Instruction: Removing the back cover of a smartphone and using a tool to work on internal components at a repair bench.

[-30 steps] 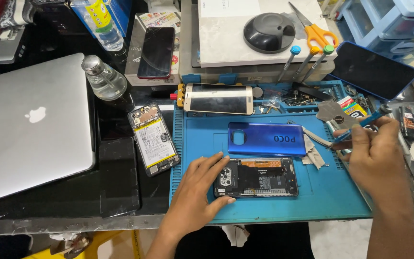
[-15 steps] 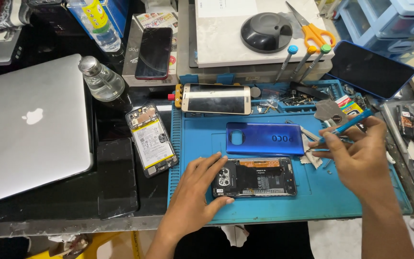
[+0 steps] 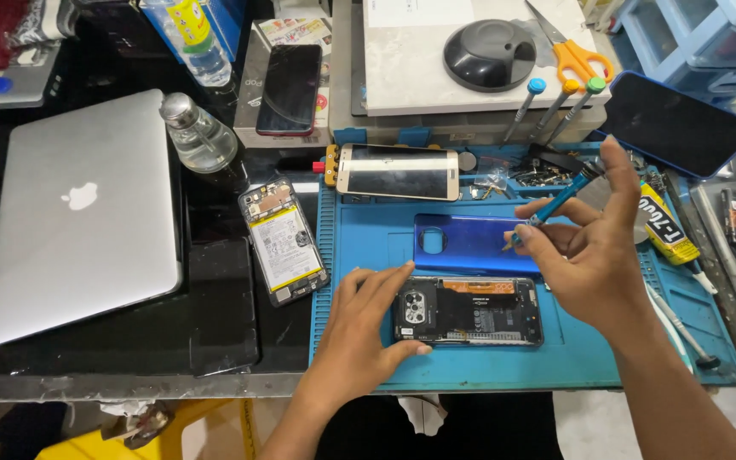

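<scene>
Nearest you, at 6 o'clock on the blue work mat (image 3: 606,358), lies the opened phone (image 3: 468,311), back cover off, its camera cluster toward 9 o'clock and its boards and flex cables exposed. Your left hand (image 3: 368,332) rests on that camera end, fingers spread and pressing along the upper and lower edges rather than gripping; judge this a light, rigid but fragile body, best steadied by its frame edges and never by the bare circuitry or lenses. Just past it at 3 o'clock, your right hand (image 3: 594,255) pinches a slim blue-handled screwdriver (image 3: 560,198), thumb and fingers closed on the shaft, index tip capping the far end, the tip poised above the phone's upper right corner; the tool is thin and smooth, so it likely rolls if held loosely. Directly beyond the phone, toward 12 o'clock, the blue back cover (image 3: 462,243) lies flat: thin, glossy, probably flexible and slippery. Farther at 12 o'clock sits a gold-framed phone (image 3: 398,171); at 9 o'clock another opened phone with its battery showing (image 3: 283,241), a clear bottle (image 3: 198,136) and a closed silver laptop (image 3: 83,213). At 2 o'clock lies a yellow glue tube (image 3: 664,226), and farthest, orange-handled scissors (image 3: 577,53).
</scene>
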